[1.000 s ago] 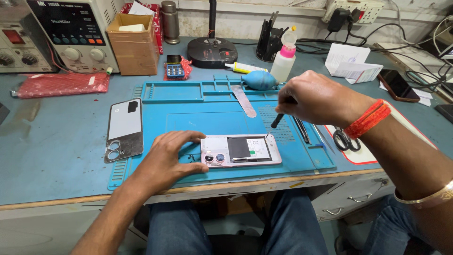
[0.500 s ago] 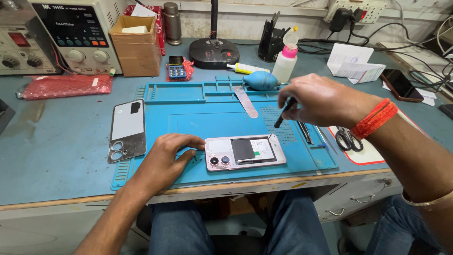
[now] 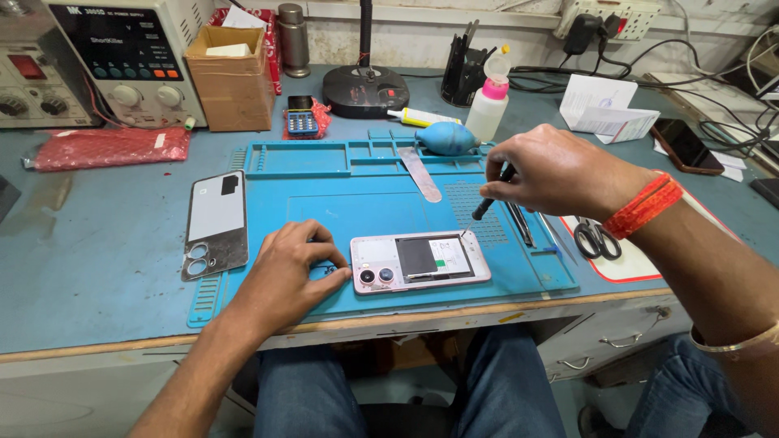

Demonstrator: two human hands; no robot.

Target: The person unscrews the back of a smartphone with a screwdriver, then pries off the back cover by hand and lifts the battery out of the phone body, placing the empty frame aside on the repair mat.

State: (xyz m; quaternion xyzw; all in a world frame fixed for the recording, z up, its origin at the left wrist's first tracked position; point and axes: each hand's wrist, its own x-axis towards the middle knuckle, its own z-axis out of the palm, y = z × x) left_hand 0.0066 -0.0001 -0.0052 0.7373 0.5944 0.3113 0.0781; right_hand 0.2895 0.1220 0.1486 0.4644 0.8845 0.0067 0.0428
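Here the opened phone [image 3: 420, 261] lies face down on the blue work mat [image 3: 357, 207], near the mat's front edge, its back cover off so the inner parts and two camera lenses show. The left hand [image 3: 290, 276] rests on the mat just beside the phone's camera end, its fingers [image 3: 329, 280] bent and touching that end, steadying it without wrapping around it. The right hand [image 3: 560, 174] hovers above the mat beyond the phone's other end, its fingers closed around a dark screwdriver [image 3: 489, 199] whose tip points down toward the phone's far corner; whether the tip touches the phone cannot be told. The detached back cover [image 3: 215, 223] lies at the left edge of the mat, partly on the table [image 3: 89, 243]. A metal pry tool [image 3: 422, 174] and a blue air blower [image 3: 446, 138] sit further back on the mat. Scissors [image 3: 596, 239] lie to the right, under the right wrist.
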